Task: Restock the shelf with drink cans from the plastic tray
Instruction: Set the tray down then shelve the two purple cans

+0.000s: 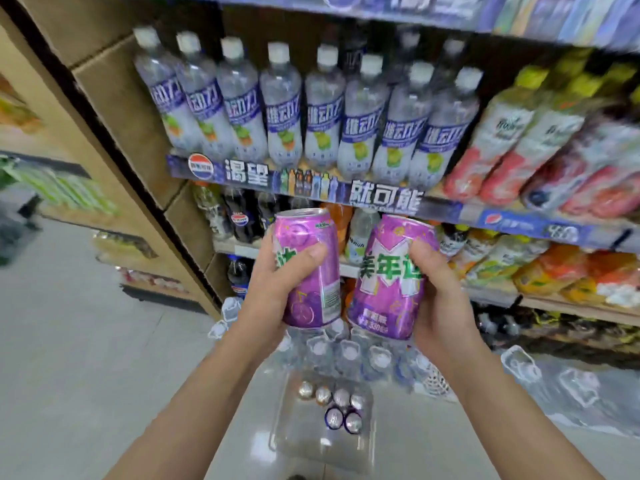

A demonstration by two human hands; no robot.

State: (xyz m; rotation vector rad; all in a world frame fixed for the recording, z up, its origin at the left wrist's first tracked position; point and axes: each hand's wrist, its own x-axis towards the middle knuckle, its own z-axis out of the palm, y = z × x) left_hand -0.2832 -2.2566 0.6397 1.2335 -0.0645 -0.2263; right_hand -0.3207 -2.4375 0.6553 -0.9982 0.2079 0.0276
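Note:
My left hand (273, 292) grips a purple drink can (311, 271), held upright in front of the shelves. My right hand (440, 299) grips a second purple can (388, 278) with green lettering, tilted slightly left. The two cans are side by side, a small gap between them. Far below on the floor lies a clear plastic tray (304, 441) with several cans (332, 407) standing at its far end. The shelf (311, 188) faces me, its blue edge strip just above the cans.
Tall clear bottles (284, 109) with white caps fill the shelf above. Pink and yellow bottles (519, 143) stand to the right. Dark and orange bottles sit on lower shelves. Shrink-wrapped water bottles (349, 355) lie on the floor by the tray. A brown shelf end panel (114, 109) stands left.

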